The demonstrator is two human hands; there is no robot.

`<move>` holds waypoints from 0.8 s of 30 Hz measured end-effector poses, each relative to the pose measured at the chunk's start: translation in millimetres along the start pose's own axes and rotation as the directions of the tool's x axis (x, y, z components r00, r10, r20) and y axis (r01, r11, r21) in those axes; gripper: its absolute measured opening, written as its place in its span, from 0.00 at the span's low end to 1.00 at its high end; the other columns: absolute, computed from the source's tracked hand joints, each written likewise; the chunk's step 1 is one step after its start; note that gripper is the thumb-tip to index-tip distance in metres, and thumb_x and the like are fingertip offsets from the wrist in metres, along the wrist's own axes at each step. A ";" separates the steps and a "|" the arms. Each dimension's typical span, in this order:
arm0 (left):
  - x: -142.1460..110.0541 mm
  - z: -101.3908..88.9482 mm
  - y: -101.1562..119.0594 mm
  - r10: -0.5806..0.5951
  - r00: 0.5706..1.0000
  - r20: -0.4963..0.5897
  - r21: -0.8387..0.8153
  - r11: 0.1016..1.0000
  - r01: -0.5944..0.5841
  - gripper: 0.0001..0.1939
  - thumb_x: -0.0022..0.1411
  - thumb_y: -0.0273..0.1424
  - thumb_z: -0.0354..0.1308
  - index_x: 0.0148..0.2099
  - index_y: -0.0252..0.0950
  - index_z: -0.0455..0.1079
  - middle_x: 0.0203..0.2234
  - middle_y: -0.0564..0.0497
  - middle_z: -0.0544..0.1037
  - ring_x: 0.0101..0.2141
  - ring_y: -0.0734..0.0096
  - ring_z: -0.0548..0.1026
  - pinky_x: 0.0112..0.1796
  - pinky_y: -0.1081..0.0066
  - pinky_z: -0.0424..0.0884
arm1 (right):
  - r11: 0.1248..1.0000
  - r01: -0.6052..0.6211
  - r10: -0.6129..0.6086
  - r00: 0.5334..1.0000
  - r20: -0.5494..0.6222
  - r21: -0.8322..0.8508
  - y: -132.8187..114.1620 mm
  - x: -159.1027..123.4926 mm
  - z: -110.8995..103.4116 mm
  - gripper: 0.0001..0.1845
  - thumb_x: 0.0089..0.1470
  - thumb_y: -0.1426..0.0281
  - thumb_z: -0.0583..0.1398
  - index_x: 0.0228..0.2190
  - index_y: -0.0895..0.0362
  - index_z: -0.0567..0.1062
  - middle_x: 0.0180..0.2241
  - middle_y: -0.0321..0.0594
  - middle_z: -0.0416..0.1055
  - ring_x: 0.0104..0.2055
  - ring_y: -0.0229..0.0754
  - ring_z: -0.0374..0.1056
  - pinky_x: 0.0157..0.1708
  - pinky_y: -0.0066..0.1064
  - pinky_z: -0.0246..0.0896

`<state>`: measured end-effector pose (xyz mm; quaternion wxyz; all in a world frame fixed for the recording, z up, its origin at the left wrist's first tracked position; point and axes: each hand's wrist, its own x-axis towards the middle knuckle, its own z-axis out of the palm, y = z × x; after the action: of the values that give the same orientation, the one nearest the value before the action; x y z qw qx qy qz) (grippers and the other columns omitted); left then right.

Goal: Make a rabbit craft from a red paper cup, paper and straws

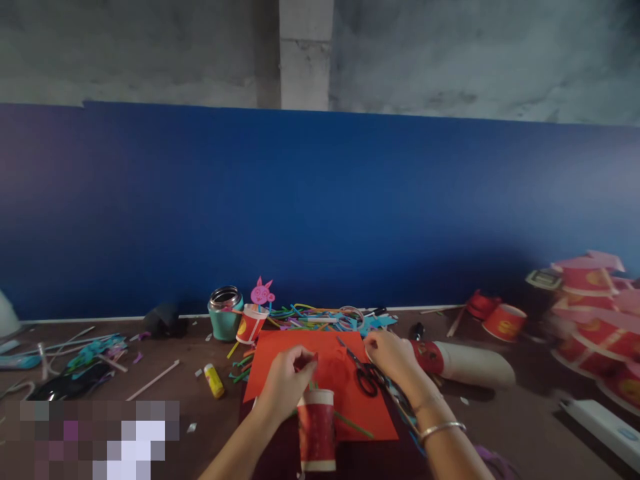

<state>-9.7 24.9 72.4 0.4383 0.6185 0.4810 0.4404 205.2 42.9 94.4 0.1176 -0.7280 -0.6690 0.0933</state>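
Note:
My left hand (pixel 289 379) is closed in a pinch over the orange-red paper sheet (pixel 323 343). A small red bit shows at its fingertips, too small to name. Just below those fingers stands a red and white paper cup (pixel 317 433), with green strips rising from its top. My right hand (pixel 389 353), with a bracelet (pixel 443 430) on the wrist, has its fingers curled at the sheet's right edge; what they hold, if anything, is hidden. Beside it lie black-handled scissors (pixel 367 381), blades on the sheet. A green strip (pixel 354 423) crosses the sheet near the cup.
A teal jar (pixel 225 320) and a cup with a pink pig cutout (pixel 251 325) stand behind. Colourful strips (pixel 320 317) line the back. A glue stick (pixel 214 381) lies left; stacked cups (pixel 475 365) lie right, near red cup constructions (pixel 593 333). A blue partition (pixel 320 207) rises behind.

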 end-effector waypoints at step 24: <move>-14.2 0.7 21.2 0.309 0.947 0.084 0.094 0.944 -0.317 0.08 0.59 0.29 0.51 0.33 0.40 0.72 0.32 0.46 0.79 0.50 0.58 0.70 0.50 0.64 0.62 | 0.599 0.391 -0.527 0.850 -0.024 0.699 -40.3 -24.7 4.4 0.06 0.58 0.68 0.51 0.30 0.54 0.64 0.22 0.30 0.61 0.23 0.34 0.57 0.22 0.24 0.49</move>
<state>-6.7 7.6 90.9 0.3455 0.7242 0.3841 0.4567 163.4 21.6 101.5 0.3331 -0.4232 -0.7595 0.3648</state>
